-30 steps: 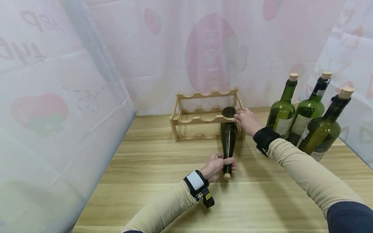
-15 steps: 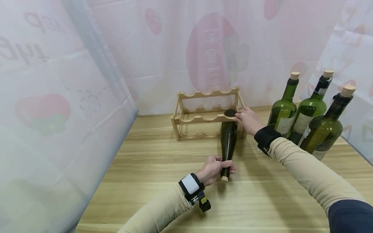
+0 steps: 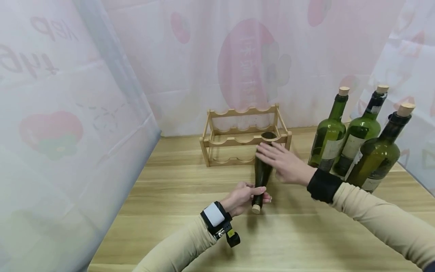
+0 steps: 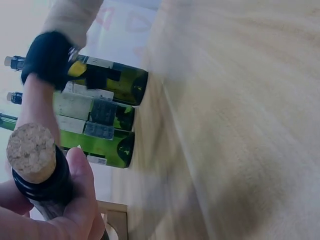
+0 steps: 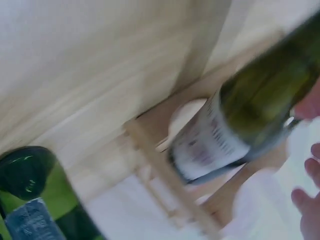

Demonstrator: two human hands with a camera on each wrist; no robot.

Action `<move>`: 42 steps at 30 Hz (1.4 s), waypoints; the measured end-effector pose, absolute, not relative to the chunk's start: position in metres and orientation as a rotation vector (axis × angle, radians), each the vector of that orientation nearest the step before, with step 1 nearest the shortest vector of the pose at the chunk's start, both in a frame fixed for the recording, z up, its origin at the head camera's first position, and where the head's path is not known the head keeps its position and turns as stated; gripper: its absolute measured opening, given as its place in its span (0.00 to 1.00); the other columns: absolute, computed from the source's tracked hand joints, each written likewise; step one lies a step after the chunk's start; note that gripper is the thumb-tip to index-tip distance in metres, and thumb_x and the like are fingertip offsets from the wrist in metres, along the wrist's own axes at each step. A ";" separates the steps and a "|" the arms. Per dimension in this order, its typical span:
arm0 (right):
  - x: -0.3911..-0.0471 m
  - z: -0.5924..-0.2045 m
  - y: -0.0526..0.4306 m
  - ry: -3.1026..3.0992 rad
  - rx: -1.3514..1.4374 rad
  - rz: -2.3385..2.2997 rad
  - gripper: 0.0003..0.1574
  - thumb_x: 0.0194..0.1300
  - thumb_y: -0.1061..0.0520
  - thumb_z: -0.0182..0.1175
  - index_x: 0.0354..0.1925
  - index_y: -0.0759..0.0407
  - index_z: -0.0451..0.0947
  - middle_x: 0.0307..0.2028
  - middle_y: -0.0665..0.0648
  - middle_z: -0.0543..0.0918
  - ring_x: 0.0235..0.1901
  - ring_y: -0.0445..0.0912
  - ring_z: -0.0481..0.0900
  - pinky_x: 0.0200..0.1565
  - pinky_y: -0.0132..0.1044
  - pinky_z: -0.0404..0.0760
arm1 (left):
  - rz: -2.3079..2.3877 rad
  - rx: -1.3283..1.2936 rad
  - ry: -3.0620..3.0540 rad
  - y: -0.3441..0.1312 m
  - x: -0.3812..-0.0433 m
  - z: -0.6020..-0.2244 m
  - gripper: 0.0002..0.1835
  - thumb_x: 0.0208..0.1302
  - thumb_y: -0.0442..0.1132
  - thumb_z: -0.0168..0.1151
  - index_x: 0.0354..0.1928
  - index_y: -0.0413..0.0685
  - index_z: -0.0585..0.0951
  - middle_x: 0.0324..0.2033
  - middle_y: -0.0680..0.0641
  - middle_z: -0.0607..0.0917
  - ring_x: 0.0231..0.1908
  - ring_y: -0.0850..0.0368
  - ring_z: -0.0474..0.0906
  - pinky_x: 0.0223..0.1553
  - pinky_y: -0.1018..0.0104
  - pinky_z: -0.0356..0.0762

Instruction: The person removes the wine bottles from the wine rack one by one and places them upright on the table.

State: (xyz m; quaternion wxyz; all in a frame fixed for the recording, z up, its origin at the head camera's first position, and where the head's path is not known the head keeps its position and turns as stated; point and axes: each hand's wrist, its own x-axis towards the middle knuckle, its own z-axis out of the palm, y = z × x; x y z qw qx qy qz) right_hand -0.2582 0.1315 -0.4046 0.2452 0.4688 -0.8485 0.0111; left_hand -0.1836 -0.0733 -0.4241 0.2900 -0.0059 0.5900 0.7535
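A dark green wine bottle [image 3: 262,172] slants base-first into the right end of the wooden wine rack [image 3: 234,142], passing under the upper front rail. Its white label [image 5: 207,145] shows in the right wrist view. My left hand [image 3: 242,199] grips the bottle's neck, fingers and thumb around it, just behind the cork [image 4: 32,152]. Over the bottle's body lies my right hand [image 3: 287,165], fingers straight and slightly blurred. Whether it touches the glass I cannot tell from the head view; in the right wrist view its fingertips appear beside the bottle.
Three corked green wine bottles stand at the right: one at the back left [image 3: 327,138], one behind [image 3: 361,130] and one in front [image 3: 377,156]. Printed curtains [image 3: 190,75] enclose the wooden table [image 3: 170,211] at the back and sides.
My right hand has left the rack's right front corner and moved toward me over the bottle. The neck in my left hand has shifted slightly left and toward me.
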 end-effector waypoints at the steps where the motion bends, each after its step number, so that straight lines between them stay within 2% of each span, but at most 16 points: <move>1: -0.253 -0.406 0.128 -2.278 1.321 0.001 0.51 0.40 0.70 0.60 0.67 0.66 0.64 0.69 0.67 0.66 0.68 0.61 0.64 0.67 0.59 0.60 | 2.002 -0.001 1.580 -0.075 -0.184 -0.422 0.10 0.68 0.31 0.56 0.47 0.31 0.74 0.25 0.46 0.84 0.28 0.57 0.85 0.51 0.57 0.82; 5: -0.242 -0.412 0.116 -2.194 1.411 -0.095 0.49 0.46 0.62 0.68 0.68 0.62 0.65 0.69 0.64 0.66 0.68 0.58 0.65 0.68 0.54 0.62 | 1.984 0.047 1.581 -0.079 -0.186 -0.416 0.19 0.69 0.31 0.54 0.57 0.24 0.69 0.25 0.47 0.84 0.28 0.58 0.85 0.48 0.61 0.83; 8: -0.242 -0.421 0.109 -2.131 1.427 -0.108 0.44 0.49 0.57 0.71 0.65 0.60 0.70 0.67 0.63 0.70 0.67 0.56 0.68 0.68 0.51 0.64 | 1.972 0.066 1.576 -0.081 -0.186 -0.413 0.21 0.70 0.32 0.54 0.58 0.21 0.67 0.25 0.47 0.84 0.29 0.58 0.85 0.47 0.62 0.84; 13: -0.243 -0.430 0.102 -2.029 1.411 -0.104 0.28 0.56 0.59 0.67 0.56 0.61 0.76 0.57 0.61 0.80 0.61 0.54 0.76 0.66 0.47 0.69 | 1.939 0.097 1.558 -0.087 -0.186 -0.409 0.20 0.70 0.32 0.53 0.57 0.22 0.68 0.26 0.47 0.85 0.29 0.59 0.85 0.46 0.65 0.83; 19: -0.242 -0.426 0.095 -1.997 1.384 -0.043 0.15 0.60 0.61 0.60 0.46 0.61 0.75 0.49 0.59 0.82 0.56 0.54 0.78 0.64 0.45 0.72 | 1.943 0.209 1.600 -0.094 -0.187 -0.403 0.17 0.70 0.34 0.53 0.50 0.22 0.74 0.25 0.49 0.86 0.28 0.60 0.85 0.42 0.68 0.83; 24: -0.241 -0.417 0.092 -2.023 1.374 0.038 0.17 0.57 0.64 0.65 0.46 0.61 0.75 0.48 0.60 0.81 0.54 0.54 0.78 0.62 0.45 0.73 | 1.954 0.265 1.612 -0.097 -0.190 -0.396 0.23 0.70 0.37 0.54 0.53 0.17 0.71 0.24 0.48 0.86 0.27 0.59 0.85 0.42 0.65 0.84; 29: -0.237 -0.407 0.091 -2.063 1.370 0.089 0.21 0.53 0.65 0.68 0.46 0.60 0.74 0.47 0.60 0.80 0.53 0.54 0.77 0.60 0.45 0.75 | 1.949 0.258 1.625 -0.099 -0.190 -0.388 0.23 0.70 0.41 0.54 0.52 0.22 0.74 0.25 0.48 0.86 0.27 0.58 0.85 0.45 0.60 0.84; 36: -0.236 -0.397 0.091 -2.086 1.395 0.256 0.21 0.51 0.68 0.67 0.44 0.60 0.74 0.47 0.58 0.79 0.53 0.53 0.76 0.57 0.44 0.77 | 1.917 0.294 1.725 -0.100 -0.191 -0.378 0.20 0.69 0.47 0.55 0.42 0.33 0.79 0.23 0.47 0.86 0.25 0.58 0.84 0.40 0.58 0.86; 42: -0.233 -0.394 0.094 -2.111 1.414 0.297 0.21 0.52 0.69 0.66 0.45 0.60 0.72 0.48 0.58 0.79 0.54 0.52 0.76 0.56 0.45 0.77 | 1.863 0.324 1.796 -0.100 -0.192 -0.374 0.21 0.68 0.50 0.56 0.40 0.34 0.79 0.22 0.45 0.85 0.24 0.56 0.84 0.36 0.58 0.86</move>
